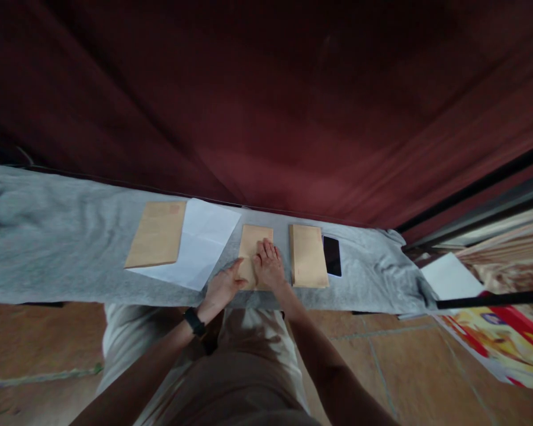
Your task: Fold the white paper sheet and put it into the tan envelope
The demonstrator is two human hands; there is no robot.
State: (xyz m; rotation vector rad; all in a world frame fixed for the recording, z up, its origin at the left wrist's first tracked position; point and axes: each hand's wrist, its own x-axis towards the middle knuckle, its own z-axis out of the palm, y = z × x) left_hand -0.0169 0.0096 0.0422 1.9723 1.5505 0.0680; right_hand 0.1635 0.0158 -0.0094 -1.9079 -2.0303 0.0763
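Note:
A small brown paper envelope (250, 235) lies before me on the grey cloth. My right hand (269, 265) rests flat on its right half, fingers stretched toward the far edge. At the envelope's lower left edge is my left hand (222, 289), a dark watch on its wrist; its thumb and forefinger are spread apart and touch the paper. Just right of my hands sits a neat stack of brown envelopes (308, 254). Farther left, more brown envelope paper (157, 234) overlaps a creased white sheet (206, 236).
A dark-screened phone (333, 257) lies beside the right stack. The grey cloth (48, 236) covers a narrow bench, with a dark red fabric wall (266, 118) behind it. On the right are a black metal bar (493, 299) and a yellow-red printed box (500, 343).

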